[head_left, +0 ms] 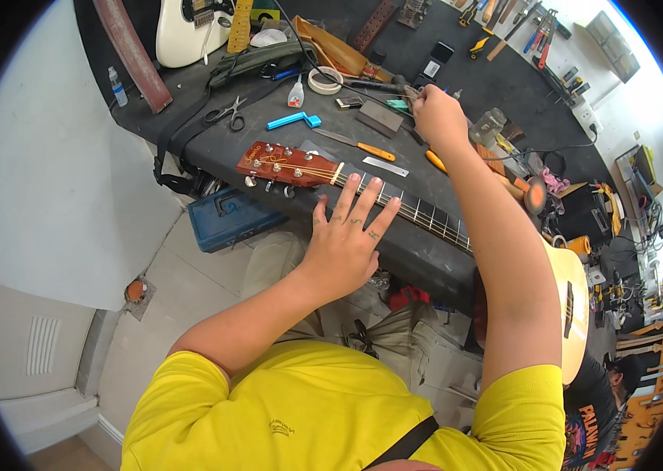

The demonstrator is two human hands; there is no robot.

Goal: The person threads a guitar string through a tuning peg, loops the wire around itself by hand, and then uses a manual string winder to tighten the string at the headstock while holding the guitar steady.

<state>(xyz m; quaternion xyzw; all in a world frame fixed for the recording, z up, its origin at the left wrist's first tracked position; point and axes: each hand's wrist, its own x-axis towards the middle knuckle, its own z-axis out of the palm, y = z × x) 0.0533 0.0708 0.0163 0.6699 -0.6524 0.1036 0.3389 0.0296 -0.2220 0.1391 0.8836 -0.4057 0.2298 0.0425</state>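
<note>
An acoustic guitar (288, 165) lies along the bench, with its reddish-brown headstock at the left and its pale body beyond my right arm. My left hand (345, 247) is open, its spread fingertips resting on the strings and fretboard near the nut. Farther off, my right hand (439, 119) reaches over the bench beside a dark hammer-like tool (400, 85). Its fingers are closed together, and what they hold is too small to make out. Between the hands lie a short steel ruler (385, 166), a thin tool with an orange handle (377, 151) and a grey block (379, 120).
Left on the bench are a blue string winder (292, 121), scissors (226, 115), a tape roll (324, 81) and a glue bottle (295, 94). A glass jar (488, 125) stands right of my wrist. Below sits a blue toolbox (229, 220). A person (594, 412) is at lower right.
</note>
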